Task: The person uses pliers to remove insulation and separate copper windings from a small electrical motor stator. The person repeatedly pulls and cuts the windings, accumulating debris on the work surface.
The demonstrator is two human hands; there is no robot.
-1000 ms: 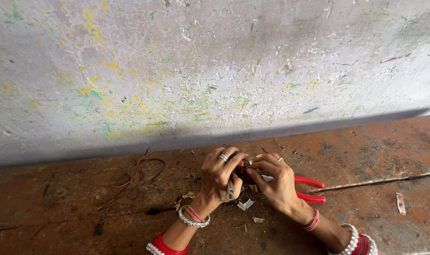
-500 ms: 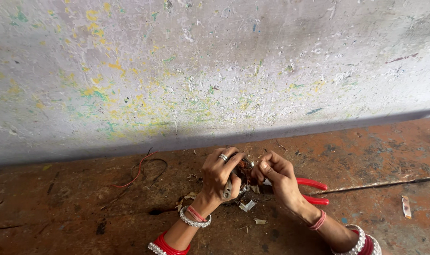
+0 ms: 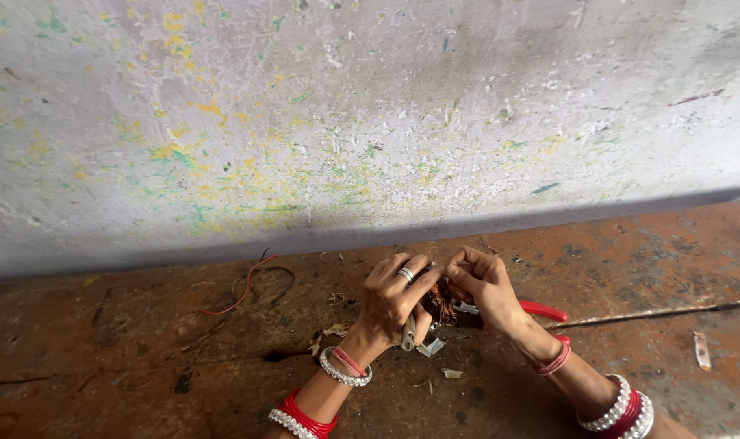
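Both hands meet low in the middle of the view, over a rusty brown worktop (image 3: 126, 358). Left hand (image 3: 392, 305) is curled shut, ring on one finger, fingers wrapped round a small bundle of coppery-brown wire (image 3: 443, 302); a short pale grey stub (image 3: 408, 332) pokes out below its palm, can't tell what it is. Right hand (image 3: 485, 286) is closed too, fingertips pinched on the same wire bundle from the other side. The bundle sits between the two hands, held just above the worktop, mostly hidden by fingers.

Red-handled pliers (image 3: 542, 310) lie on the worktop just behind the right wrist, partly covered by it. Thin red and black loose wires (image 3: 248, 289) curl on the worktop to the left, well apart from the hands. Small pale scraps (image 3: 431, 348) lie under and just in front of the hands. A long thin metal rod (image 3: 654, 313) runs along the worktop to the right. One pale sliver (image 3: 701, 349) lies far right.

Both wrists carry red and white bangles (image 3: 344, 370). Behind the worktop stands a scuffed whitish wall (image 3: 370, 114) flecked with yellow and green paint.
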